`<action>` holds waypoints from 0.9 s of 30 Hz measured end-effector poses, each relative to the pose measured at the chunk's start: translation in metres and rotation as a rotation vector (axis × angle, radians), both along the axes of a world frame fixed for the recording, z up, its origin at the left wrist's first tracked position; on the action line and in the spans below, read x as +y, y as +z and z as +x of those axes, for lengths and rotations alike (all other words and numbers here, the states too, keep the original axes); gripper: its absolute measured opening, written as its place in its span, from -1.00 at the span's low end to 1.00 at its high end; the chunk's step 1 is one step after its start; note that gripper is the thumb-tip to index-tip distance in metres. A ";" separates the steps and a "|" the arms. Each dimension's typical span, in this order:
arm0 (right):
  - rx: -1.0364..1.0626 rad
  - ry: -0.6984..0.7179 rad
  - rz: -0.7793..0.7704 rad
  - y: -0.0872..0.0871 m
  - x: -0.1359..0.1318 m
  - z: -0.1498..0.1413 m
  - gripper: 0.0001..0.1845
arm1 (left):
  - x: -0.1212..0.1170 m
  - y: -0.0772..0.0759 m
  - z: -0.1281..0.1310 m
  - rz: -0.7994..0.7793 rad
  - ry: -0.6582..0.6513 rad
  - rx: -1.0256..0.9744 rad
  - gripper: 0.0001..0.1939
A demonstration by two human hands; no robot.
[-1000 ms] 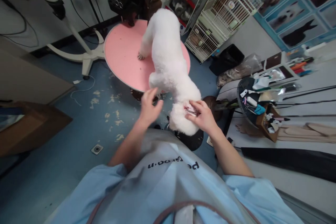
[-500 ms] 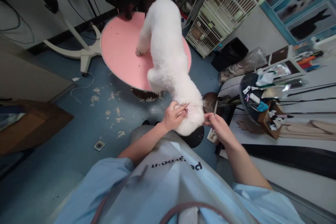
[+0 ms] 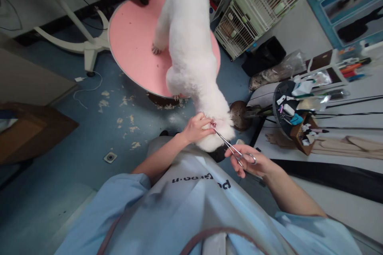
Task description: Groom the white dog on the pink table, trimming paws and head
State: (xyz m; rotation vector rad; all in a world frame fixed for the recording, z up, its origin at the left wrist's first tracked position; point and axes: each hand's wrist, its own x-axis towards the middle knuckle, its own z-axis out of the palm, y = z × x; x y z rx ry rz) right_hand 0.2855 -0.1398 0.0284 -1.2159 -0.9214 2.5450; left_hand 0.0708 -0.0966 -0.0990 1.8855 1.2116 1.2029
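A white dog (image 3: 191,36) stands on a round pink table (image 3: 134,44), its head reaching past the near edge towards me. My left hand (image 3: 196,128) is closed on the dog's ear at the side of the head, where pink and dark red skin shows. In my right hand (image 3: 249,161) is a shiny metal hemostat (image 3: 228,144) with ring handles, fingers through or around the rings. The handles stand apart. Its thin tip meets the ear opening beside my left fingertips; whether it grips anything is too small to tell.
To the right, a small round black stand (image 3: 279,107) carries tools and a brown box (image 3: 302,137). White wire cages (image 3: 239,24) stand at the back right. A white wheeled stand base (image 3: 89,50) is left of the table. Hair clippings (image 3: 103,103) lie on the blue floor.
My right hand has moved down and right of the dog's head, and the hemostat now points to the ear. The left hand stays at the ear. The whole view has shifted slightly.
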 end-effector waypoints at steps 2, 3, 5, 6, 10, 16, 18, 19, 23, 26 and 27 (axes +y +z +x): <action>-0.029 -0.026 0.024 0.001 0.001 -0.002 -0.47 | 0.000 -0.001 0.000 0.005 0.008 -0.005 -0.68; -0.053 -0.033 0.035 0.001 0.001 -0.003 -0.48 | 0.000 -0.002 0.000 0.013 0.014 -0.010 -0.68; -0.097 -0.034 0.051 0.001 0.000 -0.005 -0.49 | 0.000 -0.003 0.002 0.041 0.030 -0.024 -0.70; -0.110 -0.035 0.062 0.001 -0.001 -0.005 -0.50 | 0.000 -0.003 0.002 0.057 0.039 -0.031 -0.71; -0.047 -0.036 0.090 0.001 -0.006 -0.001 -0.50 | 0.000 -0.005 0.004 0.081 0.059 -0.030 -0.74; 0.083 -0.112 0.010 -0.007 0.001 0.003 -0.43 | 0.001 -0.008 0.004 0.142 0.079 -0.066 -0.68; 0.072 -0.110 0.004 -0.013 0.004 0.004 -0.50 | 0.001 -0.010 0.004 0.144 0.084 -0.074 -0.68; 0.066 -0.102 0.005 -0.016 0.004 0.004 -0.53 | 0.001 -0.011 0.004 0.140 0.086 -0.077 -0.68; 0.095 -0.087 0.002 -0.022 0.003 0.005 -0.56 | 0.001 -0.014 0.004 0.113 0.096 -0.082 -0.72; 0.140 -0.110 -0.028 -0.024 0.005 0.004 -0.50 | 0.000 -0.015 0.004 0.089 0.090 -0.067 -0.75; 0.146 -0.119 -0.038 -0.025 0.006 0.004 -0.49 | 0.000 -0.016 0.005 0.083 0.091 -0.061 -0.76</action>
